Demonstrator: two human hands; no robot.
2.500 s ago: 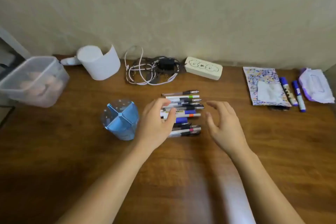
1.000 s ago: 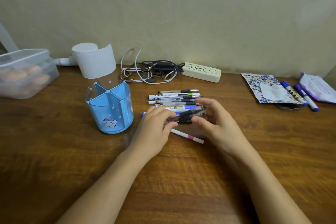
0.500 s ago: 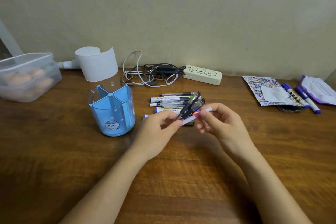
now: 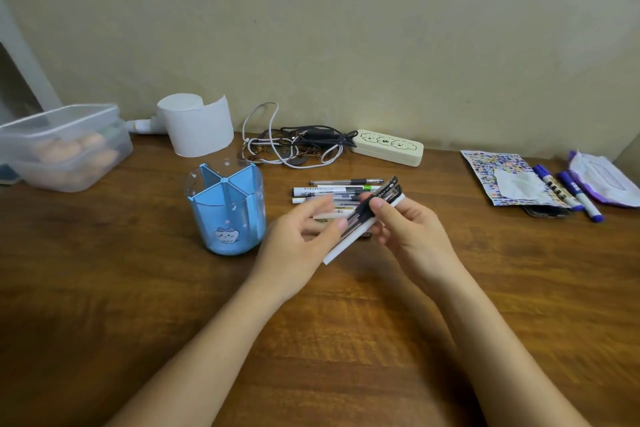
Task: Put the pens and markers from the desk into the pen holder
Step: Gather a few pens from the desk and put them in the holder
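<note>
Wooden desk (image 4: 104, 288), both hands lifting a bunch of pens (image 4: 372, 215) just above the middle of the top.

Right hand (image 4: 412, 236) is closed on the bunch w/ thumb on top, fingers underneath; the bunch slants, dark pens plus one white barrel whose low end pokes out toward the near edge. Left hand (image 4: 298, 243) is loosely curled, thumb tip touching the bunch's lower part, fingers blurred so can't tell how firm the hold is. Behind the hands, toward the back edge, more pens (image 4: 332, 192) lie flat in a row. Blue pen holder (image 4: 227, 211) stands upright left of centre, divided into compartments, none w/ pens visible. Two purple markers (image 4: 568, 192) lie near the right edge beside a patterned pouch (image 4: 491, 166). Clear lidded box (image 4: 62, 146) sits at the left edge; cables (image 4: 294, 146) & a power strip (image 4: 388, 147) along the back edge.
</note>
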